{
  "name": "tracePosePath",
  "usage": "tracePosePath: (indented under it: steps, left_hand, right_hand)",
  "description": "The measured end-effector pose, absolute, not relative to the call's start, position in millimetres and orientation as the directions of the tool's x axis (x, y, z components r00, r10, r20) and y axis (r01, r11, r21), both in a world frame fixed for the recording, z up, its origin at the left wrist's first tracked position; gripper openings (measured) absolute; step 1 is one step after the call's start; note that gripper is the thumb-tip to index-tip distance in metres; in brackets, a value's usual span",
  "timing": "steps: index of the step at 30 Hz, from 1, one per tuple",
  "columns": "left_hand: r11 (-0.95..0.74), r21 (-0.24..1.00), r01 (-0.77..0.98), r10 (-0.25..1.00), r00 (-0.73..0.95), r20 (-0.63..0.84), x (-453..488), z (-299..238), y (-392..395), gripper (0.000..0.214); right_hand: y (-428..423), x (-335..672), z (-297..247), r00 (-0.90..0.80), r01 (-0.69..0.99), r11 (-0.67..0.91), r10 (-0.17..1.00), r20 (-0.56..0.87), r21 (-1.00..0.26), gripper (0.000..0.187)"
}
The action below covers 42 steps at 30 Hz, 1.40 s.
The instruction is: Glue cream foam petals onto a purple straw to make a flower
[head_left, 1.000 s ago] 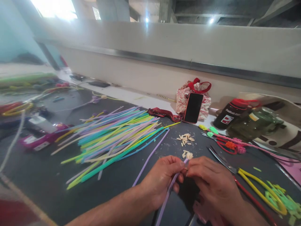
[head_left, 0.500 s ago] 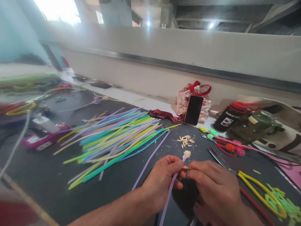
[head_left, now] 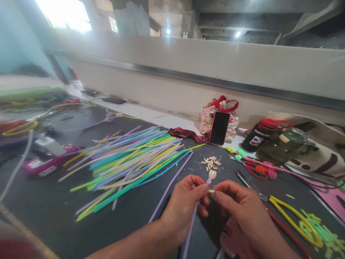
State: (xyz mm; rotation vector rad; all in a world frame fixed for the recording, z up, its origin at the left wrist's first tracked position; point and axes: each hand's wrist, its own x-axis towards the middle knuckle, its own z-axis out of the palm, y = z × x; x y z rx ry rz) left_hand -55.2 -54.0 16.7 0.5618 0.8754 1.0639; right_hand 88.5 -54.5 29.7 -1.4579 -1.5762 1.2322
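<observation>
Two bare hands meet low in the frame over a black table point(head_left: 54, 208). The left hand point(head_left: 185, 208) is closed around one thin purple stick point(head_left: 189, 237), gripping it between thumb and fingers near its top end. The stick runs down past the wrist, and one small cream tuft point(head_left: 212, 174) sits on its tip just above the thumb. The right hand point(head_left: 242, 216) is closed in a pinch, thumb and forefinger holding one tiny cream piece point(head_left: 211, 191) right beside the left thumb, just under the tuft.

Just beyond the fingertips lies one little heap of cream bits point(head_left: 211, 162), too many to count. One loose purple stick point(head_left: 172, 181) lies just left of the left hand. Farther left is one wide pile of coloured sticks point(head_left: 129, 158), far too many to count.

To the right of the right hand lies one pair of cutters with yellow handles point(head_left: 293, 217), and beyond them one pair of red-handled scissors point(head_left: 256, 168). Well beyond both hands, one phone point(head_left: 219, 127) leans on one red-patterned bag point(head_left: 206, 118). To its right stand one dark bottle point(head_left: 256, 135) and one green jar point(head_left: 283, 145).
</observation>
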Motion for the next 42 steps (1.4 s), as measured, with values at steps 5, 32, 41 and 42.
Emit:
tracePosePath:
  steps: [5, 32, 41, 42]
  left_hand:
    - [0.432, 0.742, -0.512, 0.902, 0.255, -0.349, -54.5, 16.1, -55.7, 0.02]
    - [0.573, 0.662, -0.483, 0.819, 0.372, -0.438, -56.3, 12.3, -52.0, 0.019]
    - [0.545, 0.609, -0.576, 0.839, 0.366, -0.403, -56.4, 10.9, -52.1, 0.026]
    - [0.542, 0.611, -0.577, 0.84, 0.368, -0.398, -56.5, 11.0, -52.2, 0.026]
  right_hand:
    - [-54.9, 86.7, 31.2, -0.163, 0.395, -0.023, 0.982, -0.094, -0.918, 0.016]
    - [-48.5, 105.7, 37.7, -0.261, 0.635, 0.35, 0.936, 0.235, -0.689, 0.016]
    - [-53.4, 92.8, 24.0, -0.21, 0.428, 0.149, 0.976, 0.062, -0.892, 0.013]
    - [-53.5, 92.7, 23.5, -0.204, 0.377, 0.068, 0.979, -0.011, -0.924, 0.013]
